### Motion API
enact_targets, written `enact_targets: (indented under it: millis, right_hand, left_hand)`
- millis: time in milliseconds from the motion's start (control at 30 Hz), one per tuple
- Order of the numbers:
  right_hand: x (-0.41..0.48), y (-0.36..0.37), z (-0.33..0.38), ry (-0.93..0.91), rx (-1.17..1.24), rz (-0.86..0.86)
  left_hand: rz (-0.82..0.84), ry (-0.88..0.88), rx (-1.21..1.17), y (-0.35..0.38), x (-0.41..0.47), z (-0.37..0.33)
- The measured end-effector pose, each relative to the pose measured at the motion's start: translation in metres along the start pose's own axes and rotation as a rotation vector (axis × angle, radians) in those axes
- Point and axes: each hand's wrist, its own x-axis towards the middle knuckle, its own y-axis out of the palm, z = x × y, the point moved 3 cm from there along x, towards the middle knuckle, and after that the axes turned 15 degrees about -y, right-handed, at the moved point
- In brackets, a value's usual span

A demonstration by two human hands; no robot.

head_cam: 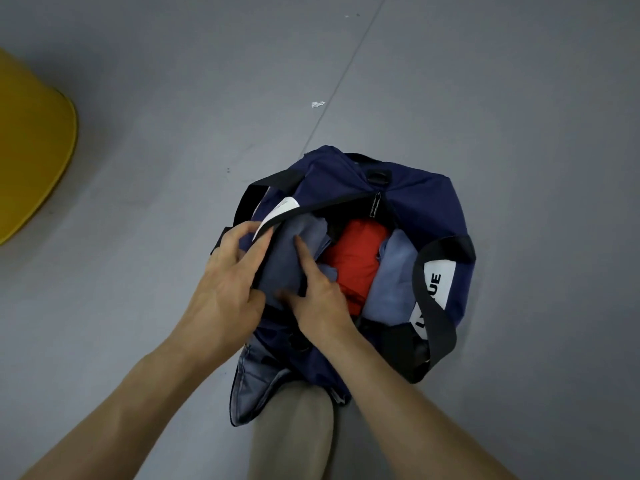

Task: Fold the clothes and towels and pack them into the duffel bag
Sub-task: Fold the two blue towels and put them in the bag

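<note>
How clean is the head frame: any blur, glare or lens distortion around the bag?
Head view: flat, even light, no glare or hard shadows. The inside of the duffel bag is dark. The whole frame is slightly soft, and the thumb of the right hand is smeared, likely by motion. The white label is partly readable. Wide-angle stretch shows on the forearms and the yellow object at the edges.

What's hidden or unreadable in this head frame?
- Label text: head view, black strap covers its middle.
- Yellow object: head view, cut off by left edge.
- Right hand: head view, most fingers hidden in grey cloth.
- Duffel bag bottom: head view, clothes cover it.
</note>
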Motion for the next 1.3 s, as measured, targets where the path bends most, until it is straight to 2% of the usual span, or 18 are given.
enact_targets:
  millis: [133,267,367,467,533,700,933,1000,1167,1300]
  right_hand:
    - [-0.002,0.000,-0.002,0.006,-0.074,0.015]
    - [-0.009,0.008,0.012,-0.047,-0.054,0.151]
    - [-0.006,0.019,0.011,-0.045,-0.177,0.230]
    - [-0.002,0.023,0.007,-0.055,-0.270,0.267]
    - [-0.002,0.020,0.008,-0.050,-0.225,0.289]
    - [-0.010,0.003,0.004,-0.077,-0.032,0.145]
    - [0.007,0.009,-0.007,-0.082,-0.134,0.173]
    - [0.004,-0.001,-0.004,-0.072,-0.143,0.217]
    - [-0.031,-0.084,0.023,-0.095,-0.084,0.211]
    - [-0.082,-0.191,0.044,-0.114,-0.119,0.152]
  left_hand:
    - [0.024,-0.037,0.017,0.004,0.000,0.004]
    - [0.020,-0.032,0.026,0.001,0.002,0.007]
    - [0.050,-0.038,0.028,0.000,-0.001,0.007]
    - [0.073,-0.029,0.044,0.003,-0.003,0.009]
    - [0.064,-0.037,0.054,0.004,-0.001,0.010]
    - [0.100,-0.045,0.037,0.013,-0.003,0.019]
    - [0.126,-0.042,0.009,0.016,0.001,0.024]
    - [0.093,-0.059,0.019,0.016,0.001,0.019]
    - [-0.020,0.086,0.055,0.014,0.001,-0.031]
    - [0.090,0.231,0.069,0.027,0.001,-0.108]
